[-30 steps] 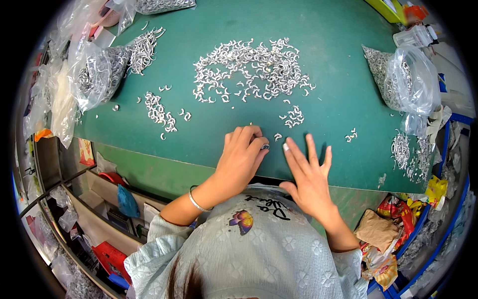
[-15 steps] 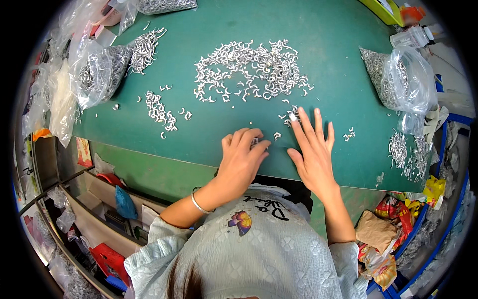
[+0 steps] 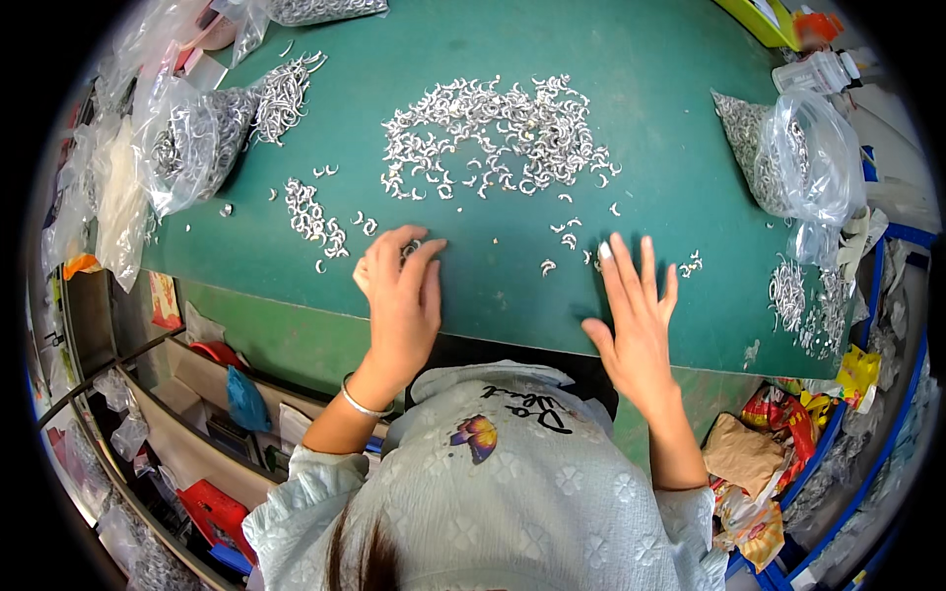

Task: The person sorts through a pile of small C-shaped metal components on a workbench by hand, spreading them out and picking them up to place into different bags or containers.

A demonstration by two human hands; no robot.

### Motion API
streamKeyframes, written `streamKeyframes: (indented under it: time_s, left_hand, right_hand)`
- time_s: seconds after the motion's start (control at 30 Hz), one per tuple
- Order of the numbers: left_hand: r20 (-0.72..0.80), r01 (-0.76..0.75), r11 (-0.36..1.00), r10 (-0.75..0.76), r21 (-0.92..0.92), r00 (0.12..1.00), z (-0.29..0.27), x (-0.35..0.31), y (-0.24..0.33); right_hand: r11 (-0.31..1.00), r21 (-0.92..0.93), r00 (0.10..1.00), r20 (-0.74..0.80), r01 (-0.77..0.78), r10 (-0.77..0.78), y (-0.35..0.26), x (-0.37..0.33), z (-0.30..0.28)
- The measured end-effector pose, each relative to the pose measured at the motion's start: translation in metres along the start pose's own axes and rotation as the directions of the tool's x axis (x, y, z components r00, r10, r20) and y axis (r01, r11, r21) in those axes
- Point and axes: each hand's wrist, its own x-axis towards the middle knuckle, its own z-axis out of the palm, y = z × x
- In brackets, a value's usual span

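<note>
Many small silver crescent-shaped metal pieces point(image 3: 552, 148) lie in a wide loose pile at the middle of the green table point(image 3: 670, 79). My left hand point(image 3: 399, 300) is left of centre near the front edge, its fingers curled round a few of these pieces point(image 3: 411, 249), partly hidden by the fingers. My right hand point(image 3: 636, 335) rests palm down with fingers stretched out and apart. Close to its fingertips are a few stray pieces point(image 3: 569, 236), some perhaps under the fingers. A smaller heap of pieces point(image 3: 310, 217) lies beyond my left hand, to its left.
Clear plastic bags full of metal pieces stand at the left point(image 3: 202, 148) and right point(image 3: 764, 148). Another heap point(image 3: 788, 295) sits at the right front corner. A white bottle point(image 3: 816, 74) is at the far right. Open drawers point(image 3: 212, 399) lie below the table's left front edge.
My left hand has moved left across the table with the pieces in its fingers. My right hand has shifted slightly right and nearer to me, uncovering several stray pieces.
</note>
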Motion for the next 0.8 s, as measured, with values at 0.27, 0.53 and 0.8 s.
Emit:
streamKeyframes:
  time_s: [0.27, 0.53, 0.8]
  left_hand:
    - [0.049, -0.036, 0.997, 0.040, -0.074, 0.998, 0.003, -0.002, 0.012]
    - [0.113, -0.083, 0.984, 0.102, -0.157, 0.988, 0.010, -0.002, 0.028]
    - [0.157, -0.157, 0.955, 0.201, -0.253, 0.967, 0.023, 0.002, 0.049]
  right_hand:
    - [0.996, 0.077, 0.998, 0.049, 0.034, -0.038, 0.010, -0.014, -0.002]
    - [0.999, -0.013, 0.999, 0.037, -0.033, 0.033, 0.014, -0.025, -0.002]
    - [0.997, -0.069, 0.998, 0.042, -0.041, 0.043, 0.005, -0.027, -0.007]
